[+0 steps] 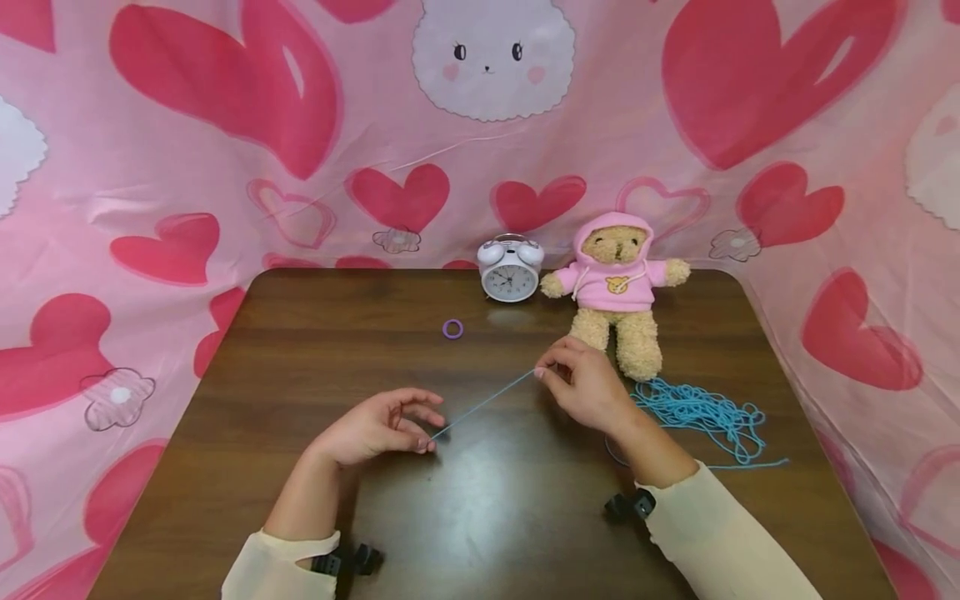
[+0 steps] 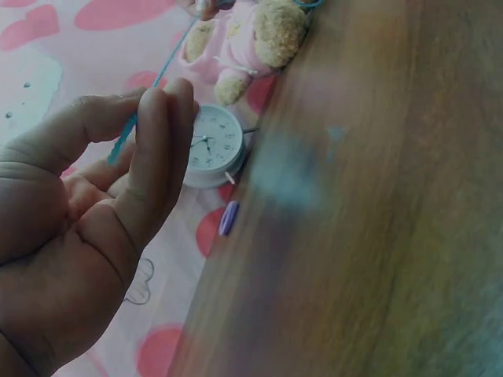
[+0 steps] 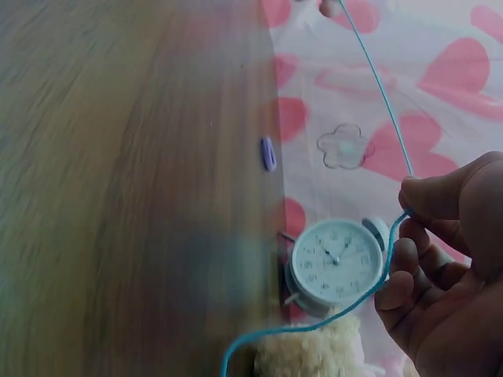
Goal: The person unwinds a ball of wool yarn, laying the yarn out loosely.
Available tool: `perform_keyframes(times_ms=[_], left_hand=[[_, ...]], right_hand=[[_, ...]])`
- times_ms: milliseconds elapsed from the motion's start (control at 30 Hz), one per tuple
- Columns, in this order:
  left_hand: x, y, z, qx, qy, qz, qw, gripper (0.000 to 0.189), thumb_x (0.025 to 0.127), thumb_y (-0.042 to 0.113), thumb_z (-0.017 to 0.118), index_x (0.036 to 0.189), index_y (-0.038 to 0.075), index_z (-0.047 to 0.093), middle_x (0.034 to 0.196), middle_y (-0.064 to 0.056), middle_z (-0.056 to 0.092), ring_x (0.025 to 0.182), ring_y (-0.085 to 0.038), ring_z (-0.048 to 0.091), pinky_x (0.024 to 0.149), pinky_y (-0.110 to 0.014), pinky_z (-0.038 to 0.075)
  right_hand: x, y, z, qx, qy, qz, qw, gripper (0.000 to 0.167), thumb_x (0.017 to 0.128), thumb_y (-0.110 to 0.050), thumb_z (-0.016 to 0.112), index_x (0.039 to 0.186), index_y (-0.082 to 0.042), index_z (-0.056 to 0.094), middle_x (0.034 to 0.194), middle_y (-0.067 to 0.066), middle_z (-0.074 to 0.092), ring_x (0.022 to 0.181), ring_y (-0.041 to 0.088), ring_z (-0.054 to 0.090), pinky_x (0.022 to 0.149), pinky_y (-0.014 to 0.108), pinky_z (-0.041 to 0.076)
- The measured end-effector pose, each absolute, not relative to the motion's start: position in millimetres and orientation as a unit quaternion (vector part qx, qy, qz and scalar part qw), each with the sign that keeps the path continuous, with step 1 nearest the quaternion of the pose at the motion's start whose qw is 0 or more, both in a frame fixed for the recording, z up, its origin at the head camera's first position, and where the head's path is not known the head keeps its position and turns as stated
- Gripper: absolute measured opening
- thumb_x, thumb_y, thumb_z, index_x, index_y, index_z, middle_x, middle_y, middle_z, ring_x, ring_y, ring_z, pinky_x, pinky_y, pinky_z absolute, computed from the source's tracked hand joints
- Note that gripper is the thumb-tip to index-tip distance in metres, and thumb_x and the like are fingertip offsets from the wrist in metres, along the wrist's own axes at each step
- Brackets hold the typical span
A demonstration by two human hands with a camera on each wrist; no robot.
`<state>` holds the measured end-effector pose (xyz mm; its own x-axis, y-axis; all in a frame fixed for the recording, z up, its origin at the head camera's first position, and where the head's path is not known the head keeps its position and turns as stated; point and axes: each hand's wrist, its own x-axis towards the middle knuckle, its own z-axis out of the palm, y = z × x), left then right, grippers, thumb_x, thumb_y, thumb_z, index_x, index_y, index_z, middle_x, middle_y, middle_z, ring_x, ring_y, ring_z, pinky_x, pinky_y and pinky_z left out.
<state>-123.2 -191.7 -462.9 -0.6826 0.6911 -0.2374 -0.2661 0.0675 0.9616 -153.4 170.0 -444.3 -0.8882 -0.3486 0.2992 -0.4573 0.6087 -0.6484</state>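
Observation:
A light blue string (image 1: 483, 404) runs taut and slanting between the two hands. My left hand (image 1: 375, 429) pinches it near one end, thumb against fingertips. In the left wrist view a short tail of the string (image 2: 122, 143) pokes out below that pinch. Higher and to the right, my right hand (image 1: 588, 390) pinches the string between thumb and forefinger. From there the string (image 3: 314, 323) sags in a slack curve, seen in the right wrist view. A loose heap of the same string (image 1: 701, 410) lies on the table beside the right forearm, partly hidden by it.
A teddy bear (image 1: 615, 283) in a pink hoodie sits at the back right, just beyond the right hand. Left of it stands a white alarm clock (image 1: 510, 271). A small purple ring (image 1: 445, 330) lies on the brown table (image 1: 300, 333). Heart-patterned cloth (image 1: 360, 100) surrounds the table.

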Motion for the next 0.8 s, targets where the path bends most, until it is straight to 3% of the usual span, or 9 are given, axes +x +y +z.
perform_keyframes(times_ms=[167,300,433,567,800], left_hand=[[-124,-181,-466,0.167,0.678,0.626,0.347,0.050,0.096,-0.003,0.068,0.141,-0.014,0.048,0.115,-0.034,0.067,0.099,-0.026,0.073,0.088,-0.036,0.061],[-124,-169,-467,0.185,0.719,0.575,0.343,0.035,0.101,0.004,0.066,0.132,-0.009,0.060,0.110,-0.027,0.070,0.094,-0.024,0.072,0.084,-0.039,0.061],[-123,-157,-466,0.222,0.764,0.513,0.321,0.027,0.105,0.016,0.064,0.126,-0.001,0.068,0.102,-0.019,0.073,0.089,-0.018,0.069,0.080,-0.033,0.059],[-124,-146,-465,0.241,0.789,0.478,0.300,0.022,0.106,0.022,0.062,0.117,0.007,0.073,0.096,-0.011,0.074,0.087,-0.018,0.067,0.076,-0.026,0.054],[-130,-120,-468,0.241,0.797,0.476,0.284,0.026,0.107,0.027,0.061,0.103,0.005,0.073,0.090,-0.010,0.073,0.084,-0.025,0.068,0.073,-0.026,0.052]], right_hand=[[-147,189,-444,0.204,-0.901,0.377,0.074,0.003,0.095,-0.014,0.075,0.092,-0.013,0.077,0.096,-0.004,0.065,0.076,0.012,0.055,0.067,0.029,0.048],[-143,204,-446,0.189,-0.907,0.370,0.071,0.004,0.095,-0.014,0.075,0.092,-0.014,0.077,0.097,-0.005,0.065,0.075,0.011,0.055,0.066,0.029,0.048],[-139,219,-447,0.182,-0.910,0.364,0.084,0.006,0.095,-0.015,0.075,0.091,-0.011,0.077,0.096,-0.005,0.065,0.074,0.011,0.055,0.064,0.028,0.048],[-136,234,-446,0.178,-0.911,0.357,0.104,0.007,0.095,-0.015,0.076,0.090,-0.010,0.076,0.094,-0.005,0.065,0.074,0.010,0.055,0.063,0.027,0.047],[-126,264,-447,0.148,-0.923,0.334,0.116,0.005,0.093,-0.012,0.078,0.089,-0.014,0.076,0.095,-0.007,0.066,0.072,0.009,0.054,0.061,0.025,0.046]])
